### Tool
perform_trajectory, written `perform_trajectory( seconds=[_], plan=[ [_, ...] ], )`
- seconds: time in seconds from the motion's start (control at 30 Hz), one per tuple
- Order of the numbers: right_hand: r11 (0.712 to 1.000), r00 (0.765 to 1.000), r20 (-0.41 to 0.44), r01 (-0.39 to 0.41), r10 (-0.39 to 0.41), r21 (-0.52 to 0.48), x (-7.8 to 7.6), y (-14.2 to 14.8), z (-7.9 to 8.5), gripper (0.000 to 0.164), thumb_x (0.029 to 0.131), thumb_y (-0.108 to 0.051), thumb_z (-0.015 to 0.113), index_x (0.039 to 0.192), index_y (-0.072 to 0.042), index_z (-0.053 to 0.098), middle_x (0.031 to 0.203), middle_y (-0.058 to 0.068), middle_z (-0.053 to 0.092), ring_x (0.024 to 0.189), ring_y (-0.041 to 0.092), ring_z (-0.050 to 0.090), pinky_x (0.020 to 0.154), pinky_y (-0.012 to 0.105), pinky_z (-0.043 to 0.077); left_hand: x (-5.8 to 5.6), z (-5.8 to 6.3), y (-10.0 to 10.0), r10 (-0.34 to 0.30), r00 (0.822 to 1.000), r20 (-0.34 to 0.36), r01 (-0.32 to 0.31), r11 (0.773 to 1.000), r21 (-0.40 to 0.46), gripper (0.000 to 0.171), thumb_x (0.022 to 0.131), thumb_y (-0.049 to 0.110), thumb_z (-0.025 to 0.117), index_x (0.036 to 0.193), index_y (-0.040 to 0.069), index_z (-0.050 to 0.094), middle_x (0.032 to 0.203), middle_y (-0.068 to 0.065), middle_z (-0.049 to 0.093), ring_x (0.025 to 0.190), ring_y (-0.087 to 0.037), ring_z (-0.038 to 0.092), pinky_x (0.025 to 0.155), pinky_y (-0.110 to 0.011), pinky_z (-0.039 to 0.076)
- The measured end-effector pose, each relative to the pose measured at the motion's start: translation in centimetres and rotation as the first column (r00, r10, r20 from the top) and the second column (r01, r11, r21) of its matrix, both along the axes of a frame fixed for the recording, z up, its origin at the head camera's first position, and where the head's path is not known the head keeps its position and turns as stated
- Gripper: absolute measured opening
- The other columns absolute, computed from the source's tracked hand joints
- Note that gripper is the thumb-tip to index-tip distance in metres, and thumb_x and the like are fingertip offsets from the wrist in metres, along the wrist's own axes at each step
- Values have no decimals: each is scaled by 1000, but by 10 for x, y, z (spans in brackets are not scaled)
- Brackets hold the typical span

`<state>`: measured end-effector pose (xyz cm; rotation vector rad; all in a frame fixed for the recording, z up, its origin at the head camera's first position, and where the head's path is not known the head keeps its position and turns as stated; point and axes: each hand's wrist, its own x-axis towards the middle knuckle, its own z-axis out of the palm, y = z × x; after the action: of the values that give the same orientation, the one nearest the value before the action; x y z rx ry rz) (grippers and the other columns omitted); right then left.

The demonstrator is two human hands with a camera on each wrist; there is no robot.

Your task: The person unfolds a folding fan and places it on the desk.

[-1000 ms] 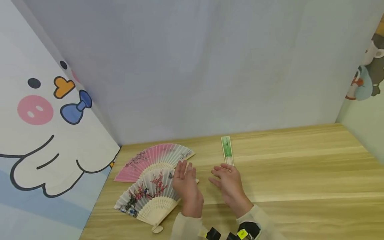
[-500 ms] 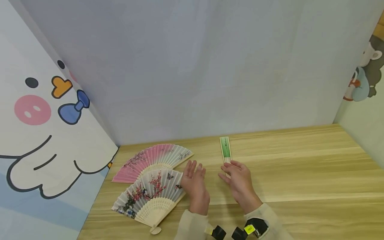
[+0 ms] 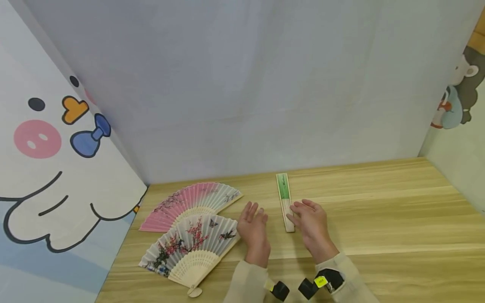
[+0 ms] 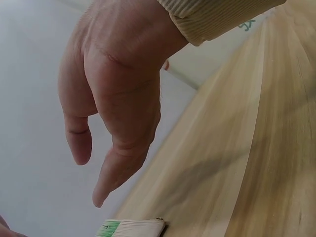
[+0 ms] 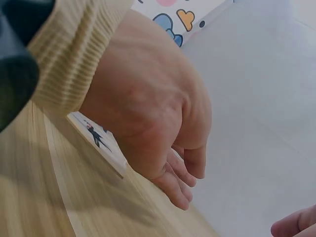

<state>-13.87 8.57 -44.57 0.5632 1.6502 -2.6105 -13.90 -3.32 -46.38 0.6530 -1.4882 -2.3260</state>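
A folded hand fan [image 3: 283, 187], green above and pale below, lies on the table between my hands. My right hand [image 3: 312, 229] hovers at its right side, fingers loosely bent and a fingertip overlapping the fan's edge in the head view. The left wrist view shows that right hand [image 4: 118, 94] above the fan [image 4: 136, 228], fingertips apart from it. My left hand [image 3: 254, 235] is held palm up beside the right edge of an open white fan [image 3: 204, 248] with blossoms, butterfly and bird. It holds nothing. A pink-and-white fan [image 3: 195, 202] lies spread behind, partly covered by the white one.
The wood-grain table [image 3: 379, 210] meets a pale grey wall [image 3: 265, 105] at the back. A panel printed with a cartoon bird [image 3: 38, 139] stands on the left, and a pale printed panel [image 3: 458, 164] on the right. Black wrist cameras [image 3: 308, 288] sit at both wrists.
Both hands have shifted right. My right hand has passed from in front of the folded fan to its right, uncovering its lower end. The scene slides slightly left as the head view turns.
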Motion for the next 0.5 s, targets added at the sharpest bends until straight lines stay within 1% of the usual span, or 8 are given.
perform_trajectory(
  seconds=[0.07,0.17,0.3,0.4,0.5],
  plan=[
    [1000,1000,5,-2,2,7,-1,3,-1,52,104,7,51,150,14,27,147,31,43,136,37,50,98,29,59,-2,-2,2,-9,1000,10,10,1000,-16,50,99,-10,61,148,-10,51,145,-32,57,136,-46,55,105,-42,58],
    [1000,1000,13,1,-1,12,-2,8,0,55,105,6,50,153,13,25,151,31,41,140,39,47,103,32,57,-4,-5,7,-31,1000,6,31,999,-43,49,99,-9,61,147,-11,51,145,-33,57,136,-47,55,106,-44,57],
    [1000,1000,18,13,-13,6,-3,13,1,57,105,6,50,155,13,23,152,31,40,140,37,46,108,37,53,-8,-9,13,-54,999,-7,53,994,-93,50,97,-10,60,146,-12,53,143,-34,58,136,-47,56,106,-45,56],
    [1000,999,20,26,-26,5,-4,17,1,57,105,6,51,154,13,24,151,30,41,135,32,50,106,35,55,-10,-12,18,-63,998,1,63,988,-140,50,94,-10,62,144,-12,55,142,-34,59,133,-47,58,106,-45,56],
    [999,999,21,34,-34,10,-5,21,0,56,105,5,52,154,12,25,150,29,42,126,25,56,103,32,57,-13,-16,22,-72,997,10,72,982,-172,50,92,-11,65,142,-11,58,140,-33,60,129,-48,61,105,-46,57]
  ],
)
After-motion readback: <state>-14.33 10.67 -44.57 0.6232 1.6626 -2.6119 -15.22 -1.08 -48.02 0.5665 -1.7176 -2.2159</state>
